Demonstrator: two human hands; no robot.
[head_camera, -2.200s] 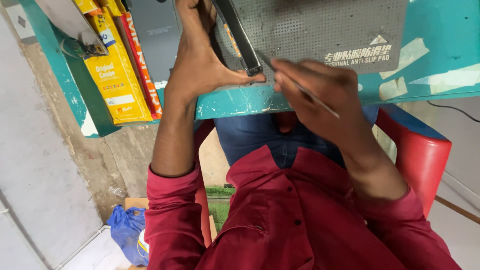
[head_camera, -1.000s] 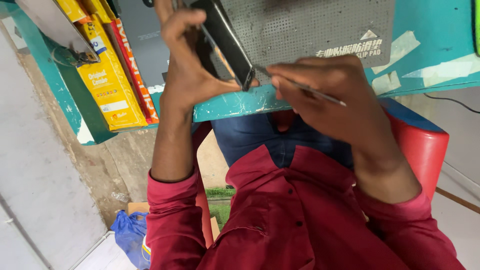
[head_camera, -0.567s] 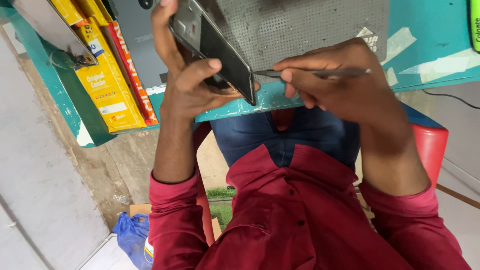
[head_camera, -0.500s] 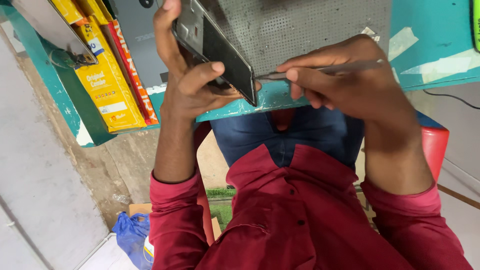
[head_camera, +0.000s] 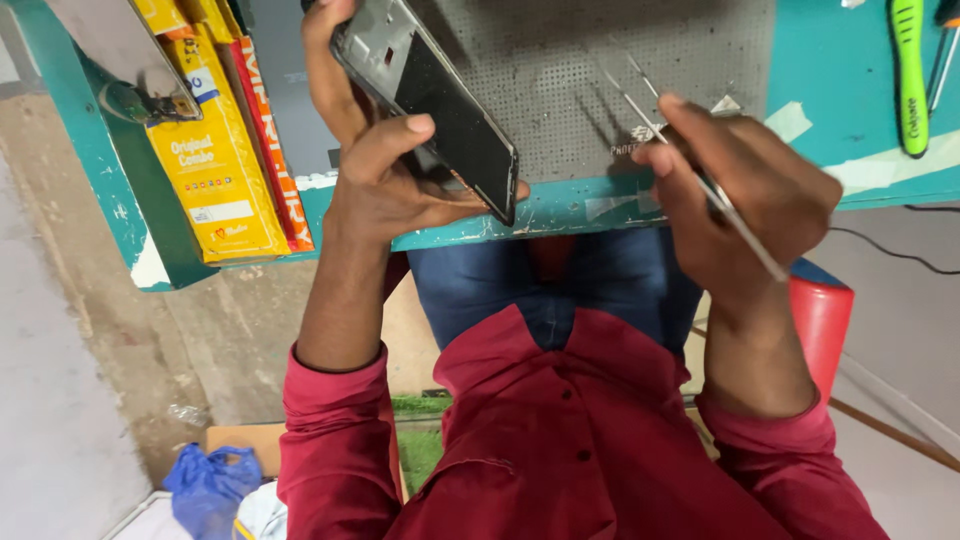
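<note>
Head: phone frame (head_camera: 430, 100) in left hand (head_camera: 385, 185)

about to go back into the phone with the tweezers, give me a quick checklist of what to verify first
1. Phone held firmly: ok. The left hand grips the opened phone, thumb across its dark inner face, fingers behind.
2. Tool in hand: ok. The right hand holds the metal tweezers.
3. Tweezer tips clear of the phone: ok. They point out over the grey perforated mat, apart from the phone.
4. Tips carrying a part: cannot tell, too small.
5. Phone supported: not ok. It is tilted in the air above the teal table edge, not lying on the mat.
6. Spare tools away from the hands: ok. The green-handled screwdriver lies far right.
</note>
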